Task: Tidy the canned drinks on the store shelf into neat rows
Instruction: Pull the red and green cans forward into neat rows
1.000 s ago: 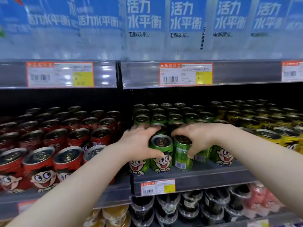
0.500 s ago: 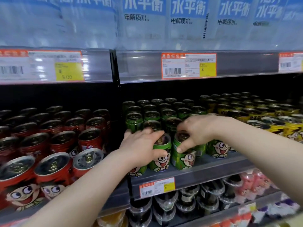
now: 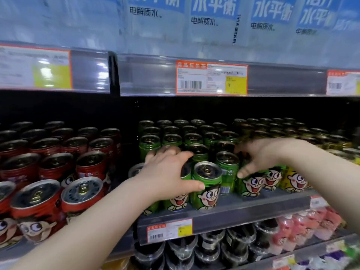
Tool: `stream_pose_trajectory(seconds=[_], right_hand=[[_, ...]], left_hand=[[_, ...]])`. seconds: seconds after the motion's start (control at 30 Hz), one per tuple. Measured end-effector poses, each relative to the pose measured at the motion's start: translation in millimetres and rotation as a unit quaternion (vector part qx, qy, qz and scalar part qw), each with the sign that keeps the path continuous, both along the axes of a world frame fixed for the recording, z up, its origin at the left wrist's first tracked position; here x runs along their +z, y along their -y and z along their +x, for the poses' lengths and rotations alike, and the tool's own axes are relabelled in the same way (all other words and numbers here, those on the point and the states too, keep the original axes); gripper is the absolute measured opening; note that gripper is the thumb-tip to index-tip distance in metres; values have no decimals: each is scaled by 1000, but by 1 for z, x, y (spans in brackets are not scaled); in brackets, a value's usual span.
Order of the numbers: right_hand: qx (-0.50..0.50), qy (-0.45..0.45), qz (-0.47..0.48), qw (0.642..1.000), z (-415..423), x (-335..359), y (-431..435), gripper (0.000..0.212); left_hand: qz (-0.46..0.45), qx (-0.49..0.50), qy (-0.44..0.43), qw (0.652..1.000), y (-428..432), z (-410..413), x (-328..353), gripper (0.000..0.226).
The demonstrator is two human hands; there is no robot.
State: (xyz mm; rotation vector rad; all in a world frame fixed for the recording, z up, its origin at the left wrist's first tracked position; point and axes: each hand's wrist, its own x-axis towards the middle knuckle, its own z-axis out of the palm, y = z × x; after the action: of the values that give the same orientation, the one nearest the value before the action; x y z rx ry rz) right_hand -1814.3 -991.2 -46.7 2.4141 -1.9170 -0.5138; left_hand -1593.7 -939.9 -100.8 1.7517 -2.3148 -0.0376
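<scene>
Green cartoon-face cans (image 3: pixel 171 140) fill the middle shelf (image 3: pixel 253 208) in rows. My left hand (image 3: pixel 167 172) lies over the front left cans, fingers curled round one of them and thumb pressed on the front green can (image 3: pixel 207 189), which stands slightly forward. Behind it to the right, a green can (image 3: pixel 227 169) faces out with its barcode side. My right hand (image 3: pixel 259 156) hovers with fingers spread over the face-printed cans (image 3: pixel 251 185) to the right, thumb pointing down beside the barcode can.
Red cans (image 3: pixel 83 191) crowd the shelf bay to the left and yellow cans (image 3: pixel 294 182) stand to the right. An upper shelf rail with price labels (image 3: pixel 211 78) hangs close overhead. Dark bottles (image 3: pixel 214 248) and pink packs (image 3: pixel 311 223) sit on the shelf below.
My right hand has let go of the can it was turning and moved right, fingers spread. My left hand stayed on the front cans. The view has come closer.
</scene>
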Motion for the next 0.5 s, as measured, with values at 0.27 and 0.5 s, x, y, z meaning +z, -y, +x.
stream_pose_trajectory(seconds=[0.27,0.5], right_hand=[[106,-38,-24,993,-15,-13,12,82],[174,70,-51,981,-19,-26,29,84]], left_hand=[[51,-19,30,998,19,-47,-1,82],[63,-10,27,998,19,-47,0,81]])
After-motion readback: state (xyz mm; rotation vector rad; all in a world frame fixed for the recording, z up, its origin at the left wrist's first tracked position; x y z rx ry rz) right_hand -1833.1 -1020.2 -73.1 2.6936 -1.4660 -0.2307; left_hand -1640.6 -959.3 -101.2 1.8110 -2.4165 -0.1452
